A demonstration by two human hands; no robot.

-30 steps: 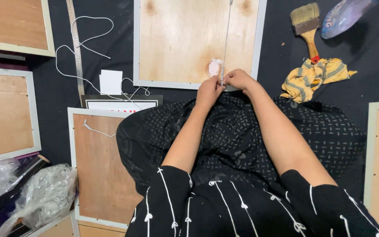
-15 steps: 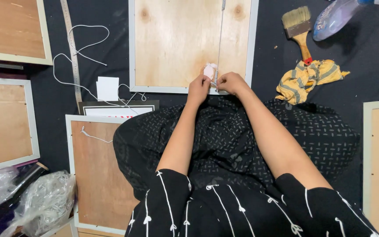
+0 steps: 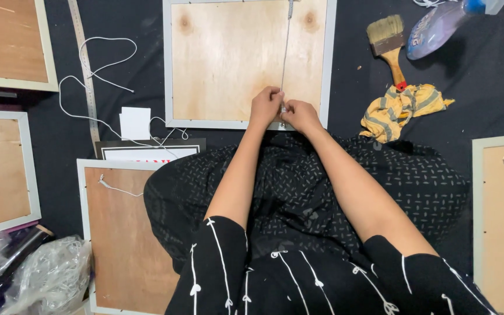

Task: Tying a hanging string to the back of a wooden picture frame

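A dark floor covering [image 3: 123,146] is strewn with wood-backed picture frames lying face down. Nearest the camera are the person's lap in black patterned cloth and both forearms stretched forward. To the near left lies crumpled clear plastic [image 3: 48,280], touching a frame [image 3: 118,239] with a short bit of cord at its top corner. Further out, the left hand [image 3: 265,105] and the right hand [image 3: 298,114] meet at the bottom edge of the middle frame [image 3: 228,58], fingers curled and pinched together on the lower end of a thin string [image 3: 286,52]; how firmly each grips is hard to tell. The string runs straight up across the plywood back to the frame's top edge. Left of the hands sit a small white card [image 3: 135,122], loops of loose white cord [image 3: 88,70] and a long ruler [image 3: 86,76]. Right of the hands a yellow striped rag [image 3: 401,108] lies bunched, touching the handle of a paintbrush [image 3: 389,41]. Beyond that, at the top edge, lies a bluish spray bottle [image 3: 438,26].
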